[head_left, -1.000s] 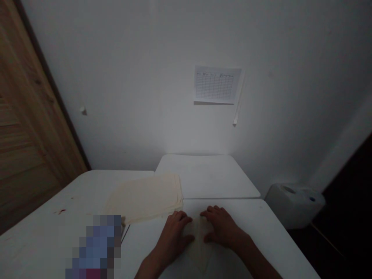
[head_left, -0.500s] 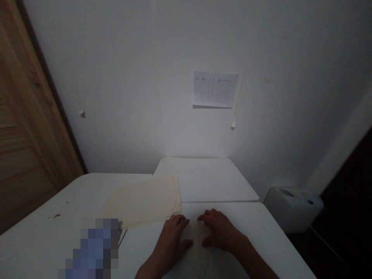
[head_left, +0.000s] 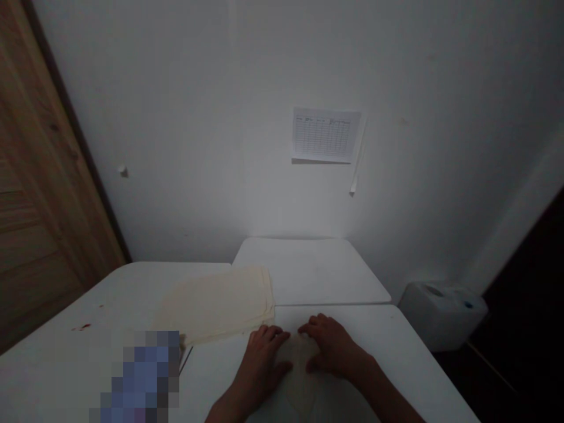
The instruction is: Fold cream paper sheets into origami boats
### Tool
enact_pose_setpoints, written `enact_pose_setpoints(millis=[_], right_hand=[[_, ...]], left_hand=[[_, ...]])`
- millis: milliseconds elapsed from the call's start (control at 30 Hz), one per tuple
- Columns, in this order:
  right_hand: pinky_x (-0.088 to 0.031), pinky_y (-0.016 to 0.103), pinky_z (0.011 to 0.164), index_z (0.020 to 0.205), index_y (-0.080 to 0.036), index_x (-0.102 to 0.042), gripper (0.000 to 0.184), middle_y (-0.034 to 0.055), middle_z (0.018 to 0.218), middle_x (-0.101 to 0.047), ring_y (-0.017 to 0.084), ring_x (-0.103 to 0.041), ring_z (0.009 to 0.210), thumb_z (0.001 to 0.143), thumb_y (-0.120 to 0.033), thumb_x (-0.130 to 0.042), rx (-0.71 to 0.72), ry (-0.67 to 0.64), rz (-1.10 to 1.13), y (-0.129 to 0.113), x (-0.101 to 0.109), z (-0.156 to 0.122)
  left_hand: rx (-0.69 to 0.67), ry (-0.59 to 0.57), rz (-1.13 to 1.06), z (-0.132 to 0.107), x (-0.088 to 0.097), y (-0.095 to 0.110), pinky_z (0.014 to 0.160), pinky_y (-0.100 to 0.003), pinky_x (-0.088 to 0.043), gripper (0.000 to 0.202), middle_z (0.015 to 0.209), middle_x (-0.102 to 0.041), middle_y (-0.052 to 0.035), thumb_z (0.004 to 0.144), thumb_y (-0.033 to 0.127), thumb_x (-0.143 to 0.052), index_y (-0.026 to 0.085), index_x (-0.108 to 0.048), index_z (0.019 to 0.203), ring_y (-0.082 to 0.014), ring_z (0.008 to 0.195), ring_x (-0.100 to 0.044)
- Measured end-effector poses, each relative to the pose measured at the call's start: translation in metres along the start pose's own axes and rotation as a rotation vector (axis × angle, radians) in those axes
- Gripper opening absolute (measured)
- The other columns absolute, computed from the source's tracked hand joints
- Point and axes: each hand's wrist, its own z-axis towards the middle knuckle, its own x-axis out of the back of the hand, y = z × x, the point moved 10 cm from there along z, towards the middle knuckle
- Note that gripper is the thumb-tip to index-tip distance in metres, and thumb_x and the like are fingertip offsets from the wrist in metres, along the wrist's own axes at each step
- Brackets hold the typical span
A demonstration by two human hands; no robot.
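A thin, pale, see-through piece [head_left: 300,395] lies on the white table in front of me, with faint lines or creases down its middle. My left hand [head_left: 267,358] rests on its left side, fingers bent and thumb apart from them. On its right side my right hand [head_left: 328,348] is placed in a mirrored way, fingers curled over and thumb spread off. The two hands' index fingertips come close at the far end of the piece. To the left lies a stack of thin beige sheets [head_left: 215,302] with rounded outlines.
White tables [head_left: 317,273] stand pushed together against the wall. A pixelated bluish area [head_left: 145,370] covers something at the front left. A printed sheet [head_left: 326,135] hangs on the wall. On the floor at right sits a white plastic container [head_left: 440,317]. A wooden door [head_left: 48,147] is at left.
The fingertips of both hands have come slightly closer together at the far end of the pale piece. The stack has not moved.
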Motion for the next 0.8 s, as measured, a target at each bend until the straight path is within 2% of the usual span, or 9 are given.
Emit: enact_pose_setpoints(millis=[300,500,633,800], right_hand=[[-0.036,0.035,0.090,0.118,-0.028,-0.062,0.062,0.0047,0.113,-0.058,0.027,-0.049,0.107,0.062,-0.044,-0.084,0.028,0.029,-0.034,-0.006,0.006,-0.004],[-0.034,0.037,0.094,0.123,-0.029,-0.058,0.071,0.0049,0.121,-0.056,0.027,-0.047,0.111,0.059,-0.041,-0.085,0.036,0.036,-0.016,-0.003,0.001,-0.003],[-0.035,0.035,0.091,0.107,-0.026,-0.064,0.052,0.0034,0.112,-0.061,0.025,-0.052,0.105,0.061,-0.040,-0.085,0.029,0.052,0.005,-0.002,0.001,-0.005],[-0.035,0.034,0.090,0.111,-0.026,-0.063,0.056,0.0024,0.105,-0.066,0.024,-0.056,0.100,0.061,-0.039,-0.084,0.003,0.057,0.030,0.002,0.000,-0.008]], left_hand=[[-0.073,0.033,-0.005,-0.004,0.003,0.009,0.093,-0.041,-0.038,0.045,0.118,-0.060,-0.0048,0.074,0.011,-0.065,0.025,-0.059,0.116,-0.0258,0.107,-0.051],[-0.109,0.064,-0.005,-0.007,0.003,0.012,0.093,-0.043,-0.040,0.050,0.117,-0.059,-0.0057,0.074,0.009,-0.062,0.027,-0.057,0.120,-0.0265,0.106,-0.051],[-0.071,0.072,0.009,-0.007,0.001,0.006,0.091,-0.041,-0.042,0.054,0.113,-0.059,-0.0059,0.073,0.010,-0.065,0.027,-0.056,0.123,-0.0253,0.102,-0.053],[-0.018,0.043,-0.030,-0.008,0.000,-0.002,0.093,-0.039,-0.043,0.042,0.114,-0.060,-0.0061,0.074,0.015,-0.067,0.026,-0.061,0.115,-0.0253,0.105,-0.054]])
